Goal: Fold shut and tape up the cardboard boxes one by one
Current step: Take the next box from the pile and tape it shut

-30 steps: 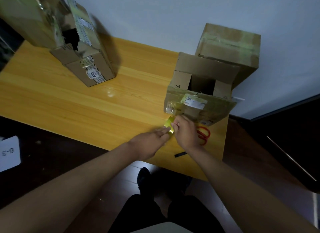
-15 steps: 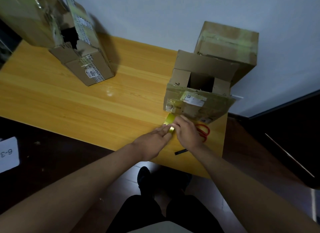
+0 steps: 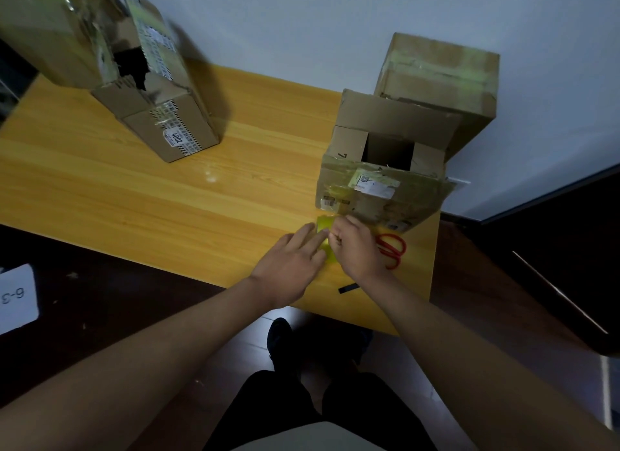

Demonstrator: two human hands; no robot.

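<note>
An open cardboard box [image 3: 385, 182] stands at the table's right end, its flaps up and its front flap hanging toward me with a white label. Just below that flap a roll of yellowish tape [image 3: 326, 230] lies on the table. My left hand [image 3: 292, 262] rests on the roll with straight fingers. My right hand [image 3: 355, 246] pinches the tape at the roll's top edge, fingers curled. Most of the roll is hidden under both hands.
Red-handled scissors [image 3: 392, 249] lie right of my right hand. A taped box [image 3: 439, 81] stands behind the open one against the wall. Another open box [image 3: 157, 115] and a larger one [image 3: 50, 34] sit at the far left. The wooden table [image 3: 167, 199] ends near my wrists.
Both hands stay on the tape roll. My left hand's fingers have slid slightly further over the roll; the right hand keeps picking at the tape edge.
</note>
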